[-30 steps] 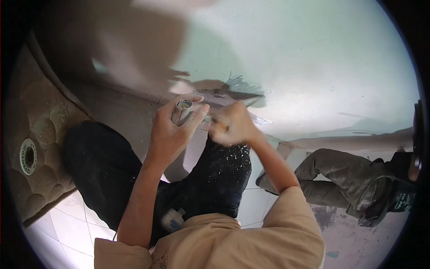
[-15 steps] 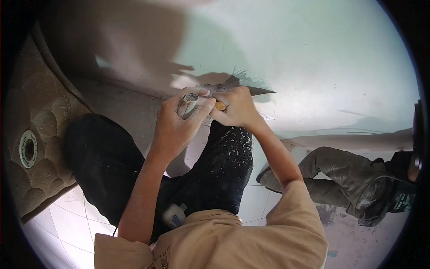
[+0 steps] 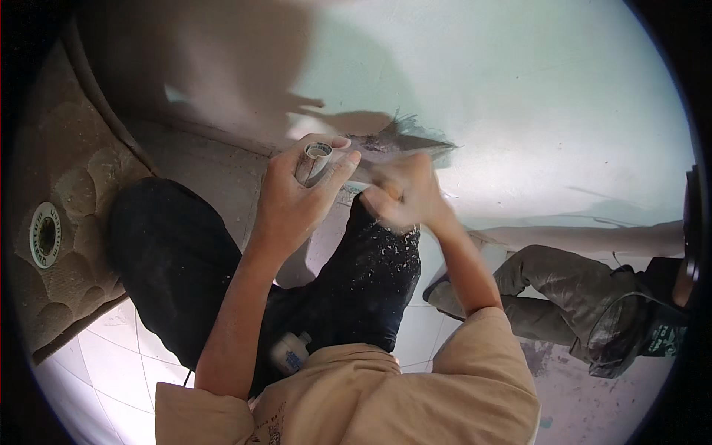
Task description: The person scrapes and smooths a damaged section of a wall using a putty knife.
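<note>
My left hand (image 3: 285,200) is closed around a short, pale hollow tube (image 3: 319,151), its open end facing up between thumb and fingers. To its right, my right hand (image 3: 406,191) is smeared by motion, curled round a tool with a yellow-brown handle (image 3: 393,190). That tool's far end cannot be made out. Both hands are low in front of a pale green wall (image 3: 519,96), above my right knee. Just beyond them, a rough dark grey patch (image 3: 415,137) marks the wall near its foot.
A quilted brown padded panel (image 3: 81,200) with a white-rimmed round vent (image 3: 46,235) stands at the left. A small whitish bottle (image 3: 289,352) lies at my lap. Another person's grey-trousered legs (image 3: 549,289) stretch in from the right. White crumbs dot my dark trouser leg (image 3: 378,259).
My right hand has moved slightly right and down, away from my left hand, and is now blurred. More of the dark wall patch shows. My left hand with the tube has barely shifted.
</note>
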{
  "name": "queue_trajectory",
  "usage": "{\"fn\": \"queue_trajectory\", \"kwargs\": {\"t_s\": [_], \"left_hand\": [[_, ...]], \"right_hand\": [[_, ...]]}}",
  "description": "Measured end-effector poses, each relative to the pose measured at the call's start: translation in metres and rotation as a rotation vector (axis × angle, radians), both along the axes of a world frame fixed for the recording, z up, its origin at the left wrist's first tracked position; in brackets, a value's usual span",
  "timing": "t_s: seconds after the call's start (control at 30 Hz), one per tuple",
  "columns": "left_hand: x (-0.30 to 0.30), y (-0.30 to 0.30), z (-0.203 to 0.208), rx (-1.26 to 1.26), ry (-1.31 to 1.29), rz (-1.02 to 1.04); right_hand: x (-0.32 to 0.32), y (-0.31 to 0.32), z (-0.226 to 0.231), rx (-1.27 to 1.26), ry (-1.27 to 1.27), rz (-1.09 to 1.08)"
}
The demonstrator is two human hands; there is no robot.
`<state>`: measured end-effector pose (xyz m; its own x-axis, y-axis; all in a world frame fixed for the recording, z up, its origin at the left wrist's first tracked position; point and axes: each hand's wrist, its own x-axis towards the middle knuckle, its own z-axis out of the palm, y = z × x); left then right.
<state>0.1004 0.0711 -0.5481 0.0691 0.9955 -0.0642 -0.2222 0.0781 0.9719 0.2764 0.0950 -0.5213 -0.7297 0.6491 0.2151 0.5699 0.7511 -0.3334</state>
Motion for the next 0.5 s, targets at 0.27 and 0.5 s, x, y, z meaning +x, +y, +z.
{"fn": "queue_trajectory", "kwargs": {"t_s": [0.27,0.5], "left_hand": [[-0.01,-0.001,0.004,-0.046,0.071,-0.037],[-0.005,0.0,-0.002,-0.04,0.038,-0.039]], "right_hand": [[-0.007,-0.008,-0.007,-0.076,-0.001,0.011],[-0.02,-0.031,0.005,-0.132,0.132,0.137]]}}
